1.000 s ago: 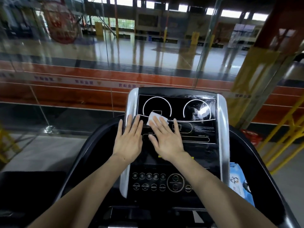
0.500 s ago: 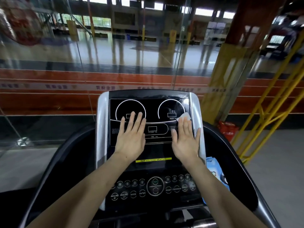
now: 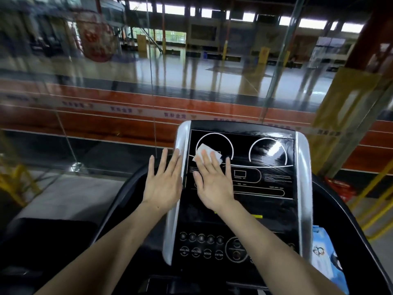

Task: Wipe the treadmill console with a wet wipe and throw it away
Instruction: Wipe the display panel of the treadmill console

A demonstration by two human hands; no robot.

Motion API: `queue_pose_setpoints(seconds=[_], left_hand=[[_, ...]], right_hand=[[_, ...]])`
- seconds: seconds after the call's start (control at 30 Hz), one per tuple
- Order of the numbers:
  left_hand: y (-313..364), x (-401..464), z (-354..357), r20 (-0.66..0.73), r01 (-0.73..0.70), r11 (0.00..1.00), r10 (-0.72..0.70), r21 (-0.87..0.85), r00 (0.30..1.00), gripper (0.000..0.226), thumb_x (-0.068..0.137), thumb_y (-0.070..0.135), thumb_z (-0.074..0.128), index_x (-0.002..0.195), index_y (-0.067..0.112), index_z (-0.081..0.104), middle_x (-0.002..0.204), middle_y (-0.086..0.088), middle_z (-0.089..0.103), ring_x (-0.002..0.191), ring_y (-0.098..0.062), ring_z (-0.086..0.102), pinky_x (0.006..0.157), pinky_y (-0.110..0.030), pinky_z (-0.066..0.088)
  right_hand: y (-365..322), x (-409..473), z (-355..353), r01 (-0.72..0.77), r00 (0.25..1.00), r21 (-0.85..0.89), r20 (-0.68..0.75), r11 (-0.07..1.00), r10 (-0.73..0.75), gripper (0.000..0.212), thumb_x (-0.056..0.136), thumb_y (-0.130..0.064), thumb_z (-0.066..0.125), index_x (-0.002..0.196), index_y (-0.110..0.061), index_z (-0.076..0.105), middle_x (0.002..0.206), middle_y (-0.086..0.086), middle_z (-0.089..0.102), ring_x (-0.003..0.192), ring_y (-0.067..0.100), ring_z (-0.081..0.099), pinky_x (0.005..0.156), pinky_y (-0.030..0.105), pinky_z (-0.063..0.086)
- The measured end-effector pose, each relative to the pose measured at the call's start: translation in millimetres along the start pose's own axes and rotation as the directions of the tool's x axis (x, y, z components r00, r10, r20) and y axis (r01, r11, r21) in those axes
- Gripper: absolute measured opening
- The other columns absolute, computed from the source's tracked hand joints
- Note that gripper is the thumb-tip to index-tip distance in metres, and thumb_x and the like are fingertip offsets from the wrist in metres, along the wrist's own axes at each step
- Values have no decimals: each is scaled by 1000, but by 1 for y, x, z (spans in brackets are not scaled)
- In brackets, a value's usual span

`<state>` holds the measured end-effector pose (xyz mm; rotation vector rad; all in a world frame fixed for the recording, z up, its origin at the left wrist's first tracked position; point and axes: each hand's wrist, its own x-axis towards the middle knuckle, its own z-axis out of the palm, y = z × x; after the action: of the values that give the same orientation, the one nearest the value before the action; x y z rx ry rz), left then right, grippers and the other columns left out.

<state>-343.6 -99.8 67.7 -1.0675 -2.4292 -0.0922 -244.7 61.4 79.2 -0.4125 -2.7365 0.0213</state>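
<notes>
Right hand point(image 3: 213, 182) flat, pressing wet wipe point(image 3: 205, 153) on treadmill console point(image 3: 263, 201), left hand point(image 3: 163, 182) flat, empty

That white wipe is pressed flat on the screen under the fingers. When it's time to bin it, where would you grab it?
Probably the loose far edge of the wet wipe poking out beyond the right hand. It lies flat on the console, so curl the fingers to bunch it from above, then pinch and lift.
</notes>
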Motion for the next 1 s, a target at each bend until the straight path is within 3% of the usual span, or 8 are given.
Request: queue_pose_setpoints(seconds=[0.13, 0.3, 0.43, 0.77, 1.0], left_hand=[[-14, -9, -4, -2, -12, 1000, 12, -14, 1000, 67, 103, 40, 14, 165, 16, 15, 174, -6, 12, 161, -33, 2, 126, -63, -1], [-14, -4, -7, 12, -25, 1000, 25, -6, 1000, 67, 103, 39, 15, 165, 16, 10, 174, -6, 6, 161, -34, -4, 126, -62, -4], [-2, 8, -9, 1, -47, 999, 47, -23, 999, 68, 103, 41, 12, 165, 14, 17, 174, -7, 6, 161, -34, -3, 127, -63, 0], [71, 46, -11, -14, -175, 981, 175, -78, 985, 66, 107, 42, 29, 166, 18, 10, 175, -7, -3, 160, -35, -10, 127, -62, 3], [105, 61, -14, -50, -240, 965, 236, -101, 970, 65, 107, 42, 29, 166, 19, 13, 174, -7, 1, 160, -35, -7, 128, -61, 3]], right_hand=[[-15, 23, -4, 62, 998, -49, 9, 997, -62, 67, 107, -54, 1, 168, -27, 9, 175, -9, 1, 161, 11, -10, 126, 58, -16], [-9, 65, -27, 18, 1000, -93, 4, 996, -18, 67, 107, -55, 2, 168, -28, 10, 176, -10, 2, 161, 10, -8, 125, 57, -19], [2, 56, -30, -13, 1000, -90, -5, 996, 12, 66, 107, -56, 3, 168, -30, 8, 175, -11, 1, 161, 8, -10, 124, 58, -20], [131, 2, -49, -290, 954, -75, -97, 954, 282, 64, 108, -55, 10, 167, -32, 1, 173, -13, -10, 159, 5, -15, 127, 54, -17], [192, -20, -63, -424, 905, -148, -119, 894, 409, 71, 107, -58, 5, 168, -23, 2, 176, -5, -1, 160, 6, -12, 125, 46, -21]])
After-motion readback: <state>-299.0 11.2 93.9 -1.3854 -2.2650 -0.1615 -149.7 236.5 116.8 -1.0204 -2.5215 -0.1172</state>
